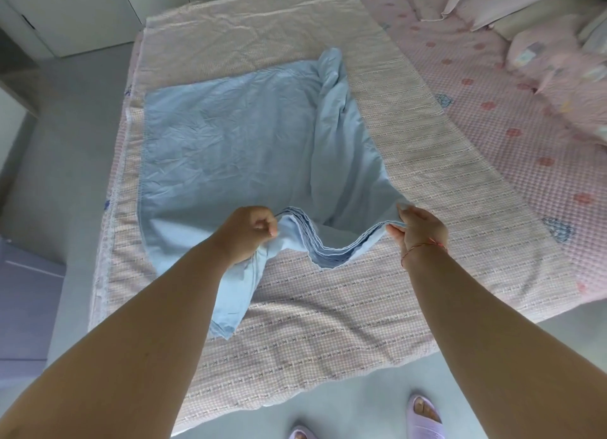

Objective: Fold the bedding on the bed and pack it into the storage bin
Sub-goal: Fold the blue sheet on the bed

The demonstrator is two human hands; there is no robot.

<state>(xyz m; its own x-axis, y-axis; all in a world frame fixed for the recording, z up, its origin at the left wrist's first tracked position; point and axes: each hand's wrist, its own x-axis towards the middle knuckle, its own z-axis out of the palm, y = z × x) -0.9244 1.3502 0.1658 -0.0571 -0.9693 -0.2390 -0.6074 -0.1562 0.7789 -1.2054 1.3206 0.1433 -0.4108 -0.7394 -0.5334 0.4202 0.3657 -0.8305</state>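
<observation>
Both hands, left hand (pixel 247 234) and right hand (pixel 422 229), pinch the blue sheet (pixel 230 143) edge (sagging between).

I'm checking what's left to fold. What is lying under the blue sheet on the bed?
The blue sheet lies on a pink striped blanket, which shows on all sides. Whatever lies directly beneath the sheet's middle is covered. Left hand and right hand hold its near edge.

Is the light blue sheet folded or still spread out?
Partly folded. The light blue sheet shows stacked edges between the left hand and right hand, both gripping it; its far end is bunched.
</observation>
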